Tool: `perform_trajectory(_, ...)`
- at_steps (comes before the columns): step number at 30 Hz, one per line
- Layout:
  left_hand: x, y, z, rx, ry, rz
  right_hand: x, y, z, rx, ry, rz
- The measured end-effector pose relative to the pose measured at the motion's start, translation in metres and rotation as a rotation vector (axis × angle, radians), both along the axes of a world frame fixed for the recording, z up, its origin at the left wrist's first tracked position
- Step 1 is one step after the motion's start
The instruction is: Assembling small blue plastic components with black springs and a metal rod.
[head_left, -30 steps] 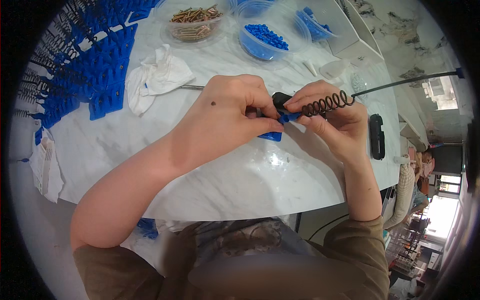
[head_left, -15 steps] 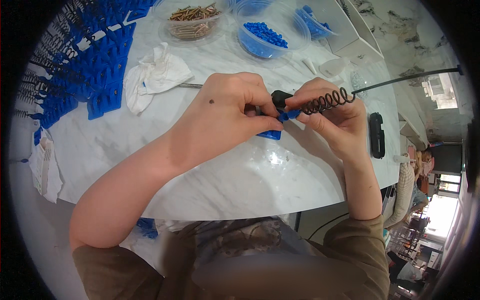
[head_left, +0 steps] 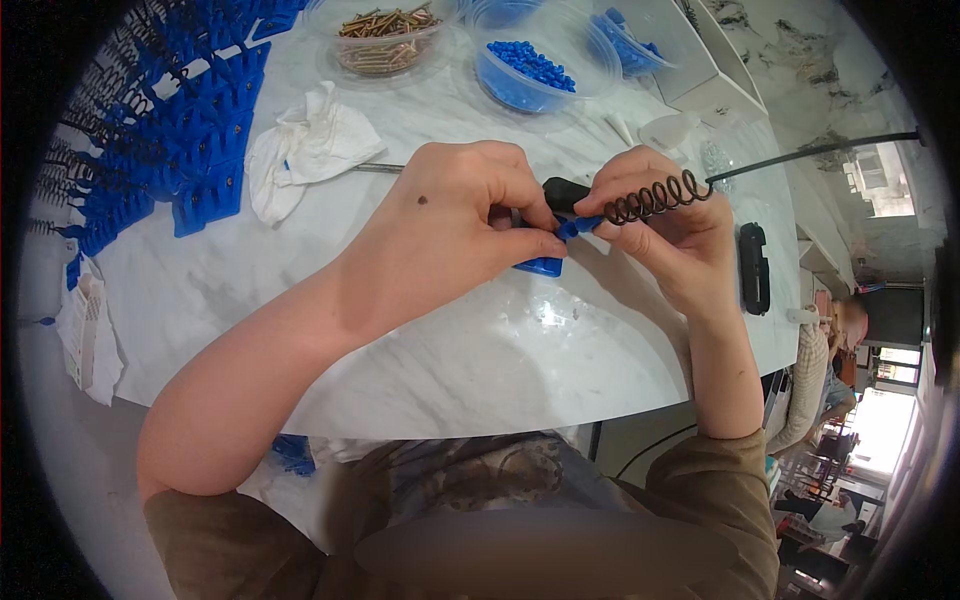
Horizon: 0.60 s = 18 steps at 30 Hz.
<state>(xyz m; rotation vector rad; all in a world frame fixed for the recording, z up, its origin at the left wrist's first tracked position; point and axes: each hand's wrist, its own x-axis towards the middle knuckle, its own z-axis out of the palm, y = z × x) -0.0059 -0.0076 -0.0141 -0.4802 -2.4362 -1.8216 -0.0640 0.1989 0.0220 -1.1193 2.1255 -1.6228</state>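
In the middle of the table my two hands meet. My left hand [head_left: 455, 205] is closed on a blue plastic piece [head_left: 541, 266], whose lower edge shows below the thumb; the rest is covered by the fingers. My right hand [head_left: 675, 235] pinches the blue end [head_left: 586, 226] of a black coil spring [head_left: 655, 202], right against the left fingertips. A straight black rod [head_left: 800, 163] runs from the coil off to the right. Behind the fingers lies a black handle [head_left: 566, 194]. A thin metal shaft [head_left: 380, 168] shows beyond my left hand; whether it joins the handle is hidden.
Many blue pieces with black springs [head_left: 212, 190] crowd the left. Crumpled tissue [head_left: 310, 150] lies beside them. At the back stand tubs of screws [head_left: 385, 62], small blue parts [head_left: 530, 95] and more blue pieces [head_left: 630, 60], plus a white box [head_left: 712, 85]. A black case [head_left: 754, 270] sits right.
My right hand has shifted very slightly up, with the spring still in its pinch. More of the black handle shows between the hands. My left hand has hardly moved.
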Motion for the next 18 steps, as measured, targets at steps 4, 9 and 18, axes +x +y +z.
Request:
perform_trajectory(4,-0.0004,0.0004,0.0,-0.003,0.004,0.01,-0.003,0.0021,-0.0021,0.0,0.008,0.022)
perform_trajectory(9,0.0007,-0.0004,0.001,0.0,0.037,0.006,-0.0029,0.0019,-0.0042,0.005,-0.001,0.079)
perform_trajectory(18,0.001,-0.0003,-0.0016,-0.007,0.025,0.014,0.0,0.0015,-0.0059,-0.034,-0.09,0.04)
